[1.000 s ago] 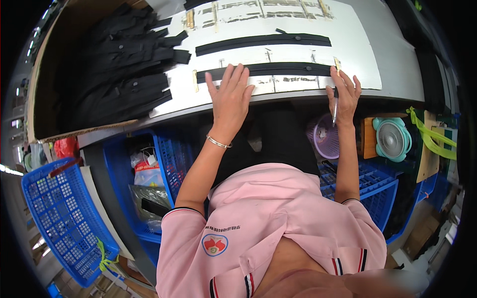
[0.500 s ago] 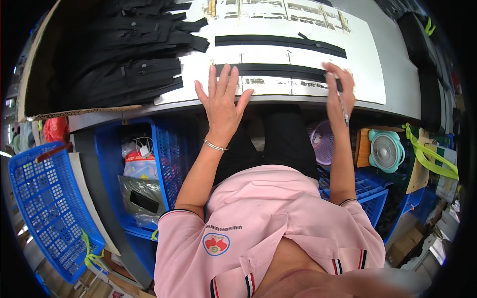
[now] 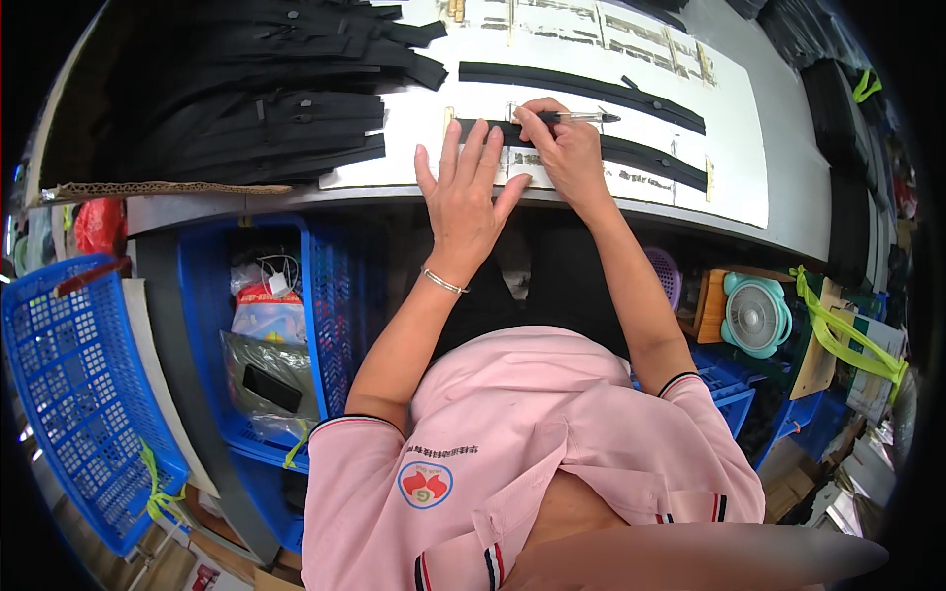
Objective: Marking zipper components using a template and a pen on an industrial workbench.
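My left hand (image 3: 465,202) lies flat with its fingers spread, fingertips on the left end of a long black zipper (image 3: 641,158). Close to its right, my right hand (image 3: 569,163) pinches a pen (image 3: 588,117) with a clear barrel and a black part. The pen lies nearly level over the same zipper, one end toward my left fingers; whether its tip touches the cloth is hidden by my fingers. Farther back, a second black zipper (image 3: 581,91) runs alongside, its pull sticking out near the right end. Both rest on a white board (image 3: 734,148) with pencil-like lines and tape marks.
A heap of black zippers (image 3: 325,118) sits in a cardboard box (image 3: 168,190) at the left. Below the table are blue baskets (image 3: 310,325), one holding bags and a phone (image 3: 271,388). A teal fan (image 3: 757,313) stands at the right. Black stacks (image 3: 828,113) line the right edge.
My right hand has moved left from the zipper's right end to beside my left hand. The pen has swung from pointing down along the wrist to nearly level. The view has shifted slightly.
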The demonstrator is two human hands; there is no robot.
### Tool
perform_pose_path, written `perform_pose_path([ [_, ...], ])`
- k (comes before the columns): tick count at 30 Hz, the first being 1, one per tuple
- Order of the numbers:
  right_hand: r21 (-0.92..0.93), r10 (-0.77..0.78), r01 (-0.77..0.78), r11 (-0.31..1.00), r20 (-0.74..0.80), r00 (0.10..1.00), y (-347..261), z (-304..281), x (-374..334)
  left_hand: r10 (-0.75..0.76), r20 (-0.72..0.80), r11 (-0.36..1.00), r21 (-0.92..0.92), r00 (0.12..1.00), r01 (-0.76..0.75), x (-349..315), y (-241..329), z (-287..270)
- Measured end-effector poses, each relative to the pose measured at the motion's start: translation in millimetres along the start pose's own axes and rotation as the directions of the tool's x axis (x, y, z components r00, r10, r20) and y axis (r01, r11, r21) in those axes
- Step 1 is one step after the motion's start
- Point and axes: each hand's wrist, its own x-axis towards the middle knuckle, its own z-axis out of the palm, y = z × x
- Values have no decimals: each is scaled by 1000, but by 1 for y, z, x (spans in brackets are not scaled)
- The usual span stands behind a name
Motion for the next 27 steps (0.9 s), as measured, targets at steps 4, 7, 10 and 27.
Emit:
perform_pose_path([
  [4, -85, -17, 19, 996, 16, 1000, 3, 0, 1, 1, -7, 1000, -4, 1000, -1, 0, -1, 1],
  [7, -116, -16, 17, 993, 16, 1000, 2, 2, 1, 8, -17, 1000, -6, 1000, -8, 0, -2, 2],
  [10, -137, 2, -3, 991, -5, 1000, -5, 4, 1, 11, -26, 1000, -2, 1000, -11, 0, -1, 3],
  [27, -26, -18, 22, 999, 140, 990, 10, -7, -3, 22, -20, 1000, 15, 1000, -22, -1, -1, 5],
])
